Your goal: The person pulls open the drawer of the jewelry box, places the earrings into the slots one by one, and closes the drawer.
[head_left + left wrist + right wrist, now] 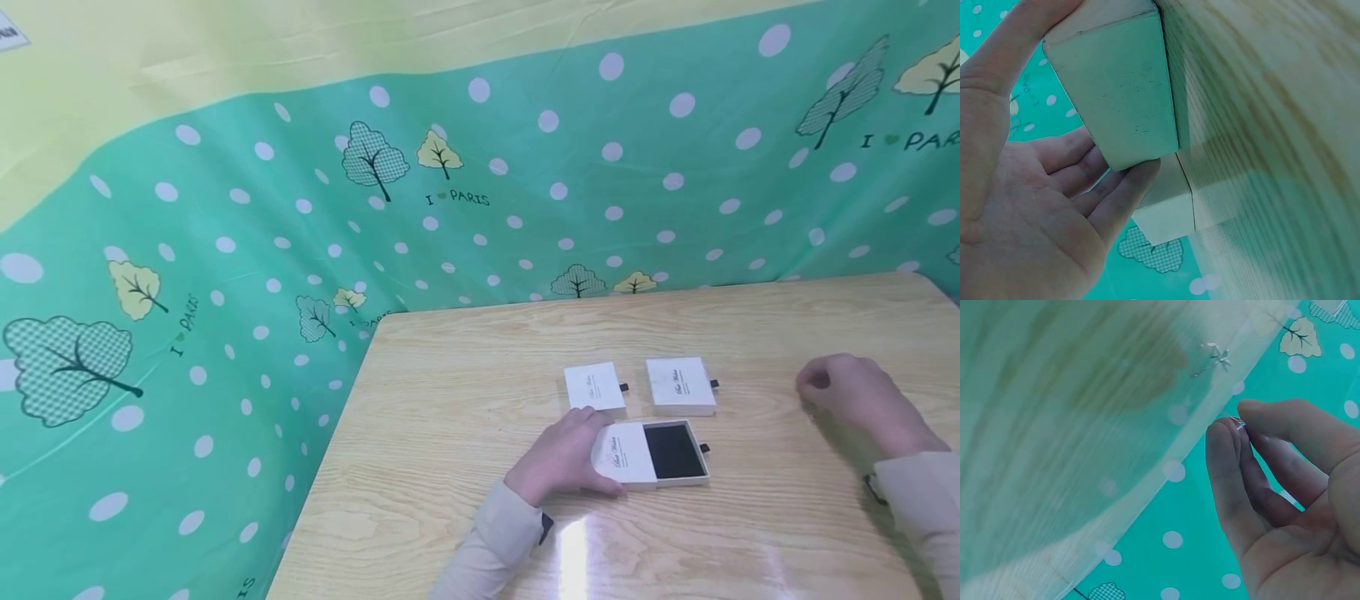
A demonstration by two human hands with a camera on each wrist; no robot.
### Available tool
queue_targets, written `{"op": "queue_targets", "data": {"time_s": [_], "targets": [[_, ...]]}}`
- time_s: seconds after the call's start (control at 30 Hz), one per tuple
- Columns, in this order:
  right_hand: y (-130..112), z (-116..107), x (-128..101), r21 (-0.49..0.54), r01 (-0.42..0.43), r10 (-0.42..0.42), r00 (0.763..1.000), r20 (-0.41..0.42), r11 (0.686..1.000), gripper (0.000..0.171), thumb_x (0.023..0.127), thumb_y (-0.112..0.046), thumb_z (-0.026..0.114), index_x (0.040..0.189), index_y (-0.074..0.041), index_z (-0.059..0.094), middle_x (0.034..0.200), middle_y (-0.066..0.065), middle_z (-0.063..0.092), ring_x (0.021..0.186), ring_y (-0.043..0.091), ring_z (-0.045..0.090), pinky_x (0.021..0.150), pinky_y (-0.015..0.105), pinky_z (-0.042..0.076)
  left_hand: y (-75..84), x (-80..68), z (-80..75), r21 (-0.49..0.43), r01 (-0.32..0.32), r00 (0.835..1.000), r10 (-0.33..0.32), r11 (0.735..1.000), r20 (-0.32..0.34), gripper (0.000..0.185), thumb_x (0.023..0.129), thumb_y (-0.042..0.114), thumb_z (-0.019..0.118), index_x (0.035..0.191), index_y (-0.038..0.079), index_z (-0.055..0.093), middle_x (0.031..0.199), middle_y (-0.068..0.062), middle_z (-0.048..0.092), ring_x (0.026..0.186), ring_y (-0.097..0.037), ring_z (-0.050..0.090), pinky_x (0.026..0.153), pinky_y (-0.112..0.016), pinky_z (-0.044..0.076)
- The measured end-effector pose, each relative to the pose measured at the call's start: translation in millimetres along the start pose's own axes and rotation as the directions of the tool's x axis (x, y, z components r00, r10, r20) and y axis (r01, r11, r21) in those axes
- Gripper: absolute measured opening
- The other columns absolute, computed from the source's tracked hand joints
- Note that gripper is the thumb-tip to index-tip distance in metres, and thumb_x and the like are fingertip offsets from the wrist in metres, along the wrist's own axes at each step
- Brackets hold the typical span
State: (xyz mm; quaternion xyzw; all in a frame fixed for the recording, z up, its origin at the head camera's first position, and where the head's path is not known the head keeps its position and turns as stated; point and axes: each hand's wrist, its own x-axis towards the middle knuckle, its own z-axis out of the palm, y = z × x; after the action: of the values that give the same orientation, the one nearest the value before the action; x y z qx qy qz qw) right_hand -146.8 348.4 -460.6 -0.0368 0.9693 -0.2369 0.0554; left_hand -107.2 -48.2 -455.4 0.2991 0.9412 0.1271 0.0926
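My left hand (564, 457) grips the closed end of a white drawer box (626, 454), thumb on the near side and fingers on the far side. Its drawer is pulled out to the right, baring a black lining (675, 452). In the left wrist view that box (1113, 87) lies between thumb and fingers. To the right, just over the table, my right hand (855, 396) pinches a tiny silver jewelry piece (1239, 424) between thumb and fingertips, mostly hidden. Another silver jewelry piece (1216, 357), branched in shape, lies on the table in the right wrist view.
Behind the opened box sit two shut white boxes, one at the left (592, 387) and one at the right (678, 387), each with a black pull tab. The wooden table (427, 400) ends at a green dotted cloth (480, 167) at the back and left.
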Motion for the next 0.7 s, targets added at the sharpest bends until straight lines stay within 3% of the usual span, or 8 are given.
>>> {"op": "queue_targets", "data": {"time_s": [0.23, 0.7], "targets": [[-9, -1, -6, 0.009, 0.033, -0.033, 0.999, -0.043, 0.999, 0.026, 0.090, -0.004, 0.064, 0.107, 0.015, 0.063, 0.105, 0.038, 0.062, 0.100, 0.058, 0.056, 0.078, 0.063, 0.048, -0.2, -1.1, -0.3, 0.007, 0.009, 1.000, -0.009, 1.000, -0.004, 0.099, 0.064, 0.060, 0.086, 0.145, 0.017, 0.048, 0.135, 0.007, 0.056, 0.120, -0.007, 0.052, 0.100, -0.023, 0.046], [-48, -5, -18, 0.041, 0.136, -0.128, 0.977, -0.169, 0.990, 0.019, 0.086, -0.001, 0.069, 0.101, 0.012, 0.068, 0.097, 0.031, 0.068, 0.092, 0.050, 0.063, 0.078, 0.061, 0.049, 4.9, 2.7, -2.9, 0.015, -0.018, 1.000, 0.018, 1.000, -0.017, 0.102, 0.066, 0.068, 0.080, 0.147, 0.016, 0.046, 0.135, 0.006, 0.056, 0.120, -0.008, 0.051, 0.103, -0.022, 0.043]]}}
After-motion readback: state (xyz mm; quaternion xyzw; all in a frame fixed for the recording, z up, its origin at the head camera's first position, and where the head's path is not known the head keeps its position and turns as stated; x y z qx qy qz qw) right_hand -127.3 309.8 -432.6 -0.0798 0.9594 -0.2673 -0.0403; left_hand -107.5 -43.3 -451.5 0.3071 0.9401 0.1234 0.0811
